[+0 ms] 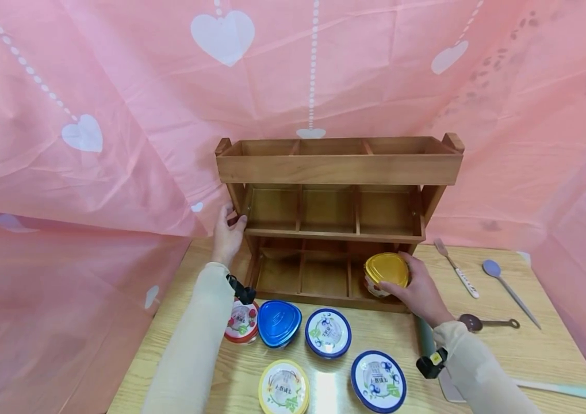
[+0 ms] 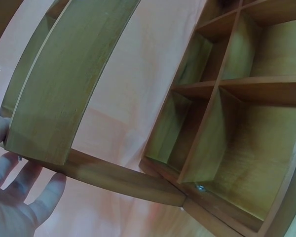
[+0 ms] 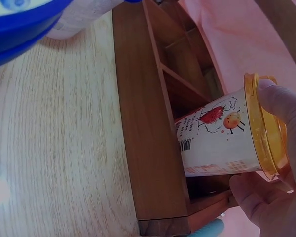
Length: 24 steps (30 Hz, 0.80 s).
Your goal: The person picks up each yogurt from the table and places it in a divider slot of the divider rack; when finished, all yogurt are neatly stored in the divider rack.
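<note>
A three-tier wooden rack [image 1: 339,171] with divided compartments stands against the pink cloth. At its left side my left hand [image 1: 228,237] grips the wood, with thumb and fingers on either side of the edge in the left wrist view. My right hand [image 1: 423,292] holds a paper cup with a gold-yellow lid [image 1: 387,269] by that lid. The bottom of this cup is inside the lowest right compartment. In the right wrist view, the cup's white wall [image 3: 219,138] shows a strawberry print and leans over the rack's front board [image 3: 145,123].
In front of the rack sit a red-rimmed tub [image 1: 242,323], a blue-lidded tub [image 1: 278,323], two blue-rimmed tubs [image 1: 328,332] and a yellow-rimmed tub [image 1: 284,386]. To the right lie a fork [image 1: 456,269], a blue spoon [image 1: 509,290], a brown spoon [image 1: 471,323] and a mint-handled utensil [image 1: 567,389].
</note>
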{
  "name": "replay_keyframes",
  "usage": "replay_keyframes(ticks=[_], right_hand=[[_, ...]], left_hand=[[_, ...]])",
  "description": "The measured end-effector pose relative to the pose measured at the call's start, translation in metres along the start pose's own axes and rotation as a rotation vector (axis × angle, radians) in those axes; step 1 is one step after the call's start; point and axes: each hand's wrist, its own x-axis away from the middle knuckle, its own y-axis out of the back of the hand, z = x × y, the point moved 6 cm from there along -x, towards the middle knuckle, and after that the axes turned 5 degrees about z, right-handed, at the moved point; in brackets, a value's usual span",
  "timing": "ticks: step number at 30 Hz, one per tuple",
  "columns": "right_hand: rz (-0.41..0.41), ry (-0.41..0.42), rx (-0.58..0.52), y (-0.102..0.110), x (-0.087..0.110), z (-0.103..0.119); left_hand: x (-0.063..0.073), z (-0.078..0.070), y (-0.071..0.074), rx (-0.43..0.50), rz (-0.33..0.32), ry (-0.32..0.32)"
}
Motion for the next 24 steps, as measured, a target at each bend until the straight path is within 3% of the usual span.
replay_keyframes(ticks=[9, 24], right_hand=[[0.045, -0.063, 0.026, -0.008, -0.010, -0.007], [0.057, -0.074, 0.057, -0.013, -0.016, -0.007]], left_hand=[[-0.001, 0.004, -0.003, 0.014, 0.004, 0.008], [-0.002, 0.003, 0.000, 0.011, -0.004, -0.002]])
